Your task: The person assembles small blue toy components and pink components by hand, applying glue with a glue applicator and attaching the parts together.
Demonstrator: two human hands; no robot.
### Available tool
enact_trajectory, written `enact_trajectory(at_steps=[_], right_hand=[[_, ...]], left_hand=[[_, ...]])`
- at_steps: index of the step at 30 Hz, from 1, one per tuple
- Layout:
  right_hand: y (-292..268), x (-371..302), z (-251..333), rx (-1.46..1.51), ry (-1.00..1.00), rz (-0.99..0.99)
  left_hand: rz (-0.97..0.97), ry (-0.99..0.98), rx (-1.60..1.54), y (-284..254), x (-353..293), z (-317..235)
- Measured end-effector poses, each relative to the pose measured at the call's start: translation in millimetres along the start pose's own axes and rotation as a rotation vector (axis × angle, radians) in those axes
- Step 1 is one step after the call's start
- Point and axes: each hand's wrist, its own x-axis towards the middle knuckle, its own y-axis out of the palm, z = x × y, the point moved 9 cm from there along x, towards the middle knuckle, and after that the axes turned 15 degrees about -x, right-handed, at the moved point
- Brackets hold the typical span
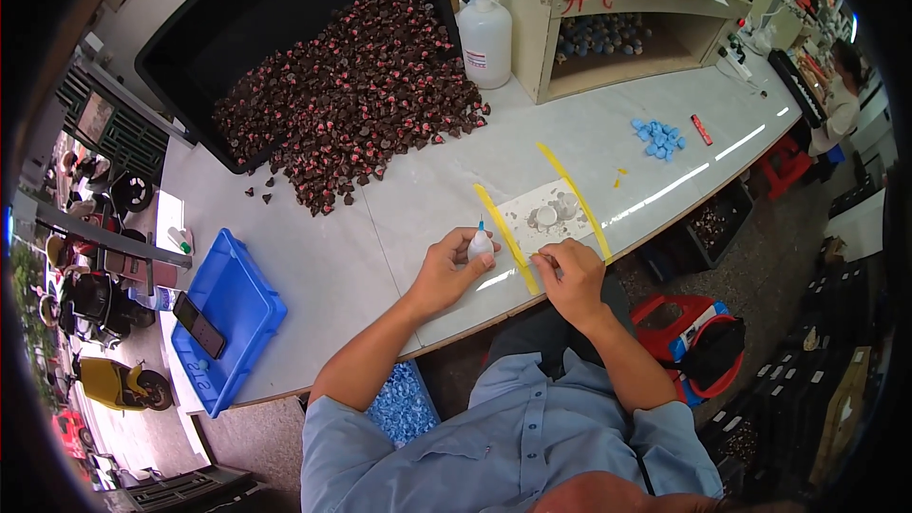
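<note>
In my left hand (pixel 443 277) is a small white squeeze bottle (pixel 481 247) with a thin needle tip, held upright just left of a white sheet (pixel 572 231). Grey smears and a pale round patch mark that sheet, and yellow tape strips (pixel 502 220) run along its two sides. Over the sheet's near edge, my right hand (pixel 574 283) has its thumb and fingers pinched together. Whatever sits between those fingertips is too small or hidden to make out.
Small dark brown and pink pieces (pixel 351 85) spill from a tipped black bin (pixel 204 66). Behind stand a white jug (pixel 486 46) and a wooden cubby (pixel 518 24). Blue pieces (pixel 657 139) and a red tube (pixel 701 130) lie right; a blue tray (pixel 249 290) with a phone (pixel 199 326), left.
</note>
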Motion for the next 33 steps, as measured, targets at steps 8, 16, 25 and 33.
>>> enact_trajectory(at_steps=[8, 16, 25, 33], right_hand=[[0, 4, 1, -0.004, 0.003, -0.028], [34, -4, 3, 0.781, 0.47, 0.285], [36, 1, 9, 0.854, 0.514, 0.259], [19, -7, -16, 0.76, 0.5, 0.16]], left_hand=[[-0.061, 0.08, 0.178, -1, -3, -5], [-0.015, 0.23, 0.599, 21, -11, -32], [0.013, 0.265, 0.612, 24, -14, -35], [-0.009, 0.195, 0.544, 21, -8, -29]])
